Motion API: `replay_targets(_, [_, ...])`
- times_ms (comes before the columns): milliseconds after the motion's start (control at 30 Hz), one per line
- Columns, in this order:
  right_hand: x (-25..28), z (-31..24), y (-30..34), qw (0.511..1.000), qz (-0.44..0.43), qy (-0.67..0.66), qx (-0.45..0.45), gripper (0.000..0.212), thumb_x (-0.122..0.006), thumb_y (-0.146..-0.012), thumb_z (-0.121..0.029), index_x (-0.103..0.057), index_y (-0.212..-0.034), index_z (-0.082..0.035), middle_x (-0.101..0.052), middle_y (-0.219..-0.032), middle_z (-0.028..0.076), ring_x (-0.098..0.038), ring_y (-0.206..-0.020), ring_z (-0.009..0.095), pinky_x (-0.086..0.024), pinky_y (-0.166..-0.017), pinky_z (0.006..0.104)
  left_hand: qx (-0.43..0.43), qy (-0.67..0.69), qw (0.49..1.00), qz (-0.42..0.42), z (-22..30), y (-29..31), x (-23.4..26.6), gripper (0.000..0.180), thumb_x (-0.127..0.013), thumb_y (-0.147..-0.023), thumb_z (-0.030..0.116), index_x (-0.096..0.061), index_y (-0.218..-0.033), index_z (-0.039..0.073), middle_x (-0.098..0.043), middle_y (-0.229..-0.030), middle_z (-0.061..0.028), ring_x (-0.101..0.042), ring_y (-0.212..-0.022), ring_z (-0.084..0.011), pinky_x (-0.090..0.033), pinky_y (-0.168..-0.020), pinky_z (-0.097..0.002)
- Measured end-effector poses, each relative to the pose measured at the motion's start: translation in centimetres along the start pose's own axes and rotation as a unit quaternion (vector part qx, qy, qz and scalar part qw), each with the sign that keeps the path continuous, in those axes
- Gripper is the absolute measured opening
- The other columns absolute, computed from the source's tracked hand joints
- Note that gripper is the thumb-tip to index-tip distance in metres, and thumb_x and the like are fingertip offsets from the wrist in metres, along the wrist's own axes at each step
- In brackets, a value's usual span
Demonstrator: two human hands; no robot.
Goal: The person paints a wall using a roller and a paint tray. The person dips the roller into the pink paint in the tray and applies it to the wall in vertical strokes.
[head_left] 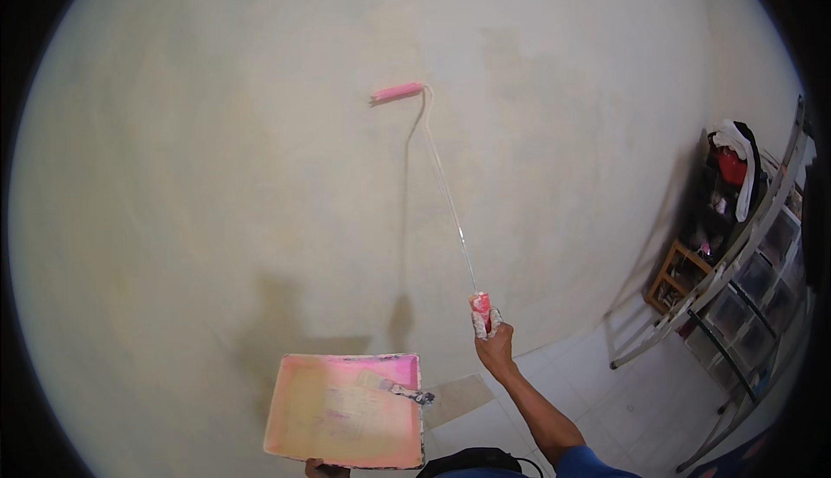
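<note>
In my right hand (493,346) is a long-handled paint roller (453,218), gripped by its red, paint-smeared handle. The fingers around it look spotted with white. A thin wire frame runs up to the narrow pink roller sleeve (396,92), which is at the pale wall (260,132); contact is hard to tell. Low in front of me, my left hand (325,468) holds a paint tray (414,435) by its near edge, the fingers mostly hidden. The tray is pink and coated with cream paint. A paintbrush (402,390) lies in it, its dark handle over the right rim.
A metal ladder (736,261) leans at the right. Behind it are clear plastic drawers (751,283), a wooden frame (678,276) and a dark shelf with a white cloth (741,166). White tiles (554,391) cover the floor, with a beige one (459,397) by the tray.
</note>
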State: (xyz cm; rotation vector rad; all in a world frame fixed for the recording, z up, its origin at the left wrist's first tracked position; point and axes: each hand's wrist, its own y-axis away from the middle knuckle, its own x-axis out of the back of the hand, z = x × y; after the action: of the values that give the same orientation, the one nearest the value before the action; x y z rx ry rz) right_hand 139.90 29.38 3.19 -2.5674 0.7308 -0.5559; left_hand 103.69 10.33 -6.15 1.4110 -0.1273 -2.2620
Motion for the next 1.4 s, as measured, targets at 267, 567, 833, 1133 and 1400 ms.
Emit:
replay_targets(267, [0.5, -0.4, -5.6, 0.998, 0.057, -0.014, 0.027, 0.023, -0.058, -0.09, -0.017, -0.056, -0.086, 0.006, -0.056, -0.062, 0.026, -0.061, -0.058, 0.039, -0.044, -0.051, 0.0396, 0.026, 0.011, 1.0, 0.009, 0.3, -1.6, 1.7, 0.025, -0.062, -0.065, 0.009, -0.065, -0.089, 0.004, -0.061, -0.07, -0.0045, -0.053, -0.055, -0.0189, -0.049, -0.05, -0.0347])
replay_targets(567, [0.2, -9.6, -16.9, 0.995, 0.072, 0.025, 0.065, 0.024, -0.058, -0.091, -0.02, -0.058, -0.092, 0.004, -0.057, -0.064, 0.022, -0.052, -0.053, 0.021, -0.043, -0.053, 0.0364, 0.014, 0.028, 0.998, 0.047, 0.0, 0.3, -0.3, 0.019, -0.062, -0.065, 0.008, -0.063, -0.084, 0.006, -0.061, -0.069, -0.0038, -0.052, -0.054, -0.0178, -0.047, -0.049, -0.0338])
replay_targets(833, [1.0, 2.2, -12.8, 0.997, 0.008, 0.072, 0.039, 0.031, -0.058, -0.089, -0.018, -0.057, -0.113, 0.0, -0.063, -0.08, 0.026, -0.064, -0.076, 0.041, -0.049, -0.063, 0.042, 0.006, 0.101, 0.989, -0.109, -0.9, 0.9, 0.3, 0.03, -0.052, -0.065, 0.011, -0.053, -0.094, 0.005, -0.055, -0.078, -0.0048, -0.052, -0.062, -0.0185, -0.049, -0.066, -0.0402])
replay_targets(1133, [4.8, -1.9, -22.8, 0.98, 0.042, 0.094, 0.169, 0.029, -0.06, -0.087, -0.024, -0.059, -0.096, 0.003, -0.061, -0.077, 0.029, -0.06, -0.076, 0.045, -0.049, -0.065, 0.0475, -0.011, 0.003, 1.0, 0.004, -0.8, 2.3, -5.4, 0.03, -0.052, -0.064, 0.011, -0.054, -0.094, 0.004, -0.057, -0.078, -0.0048, -0.053, -0.064, -0.0194, -0.05, -0.069, -0.0416])
replay_targets(1400, [-4.4, -1.4, -9.4, 0.998, -0.002, 0.057, 0.037, 0.029, -0.06, -0.083, -0.016, -0.057, -0.105, 0.003, -0.061, -0.077, 0.029, -0.06, -0.078, 0.046, -0.048, -0.066, 0.05, 0.019, 0.055, 0.995, -0.083, 0.8, -0.9, -0.1, 0.04, -0.051, -0.063, 0.01, -0.054, -0.102, 0.002, -0.06, -0.093, -0.0083, -0.056, -0.085, -0.0239, -0.048, -0.083, -0.0478])
